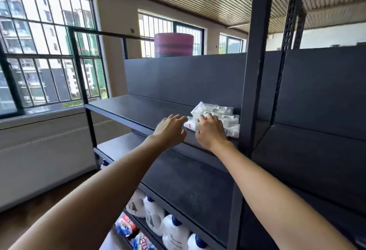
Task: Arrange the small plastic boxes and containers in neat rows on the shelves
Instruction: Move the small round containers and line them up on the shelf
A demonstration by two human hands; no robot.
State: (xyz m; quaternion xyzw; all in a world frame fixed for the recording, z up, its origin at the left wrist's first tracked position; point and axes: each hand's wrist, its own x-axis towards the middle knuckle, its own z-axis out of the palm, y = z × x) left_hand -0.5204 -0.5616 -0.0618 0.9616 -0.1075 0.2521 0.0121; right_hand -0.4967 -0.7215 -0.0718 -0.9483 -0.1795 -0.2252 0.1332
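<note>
Here, 2 bare arms reach up to the upper shelf [138, 109] of a dark metal rack, near the shelf's right end by the rack's upright post [255, 71]. A cluster of small clear and white plastic containers [215, 115] lies there, bunched against the post, loosely heaped rather than in a row. The right hand [211, 130] rests over the front of the cluster, its fingers curled onto 1 container at the cluster's left edge. The left hand [171, 128] sits just left of it at the shelf's front edge, fingers loosely bent, the fingertips next to that same container; whether they touch it cannot be told. On the lowest shelf stand white jugs with blue caps [154, 214]. A pink stack [173, 44] sits atop the rack.
</note>
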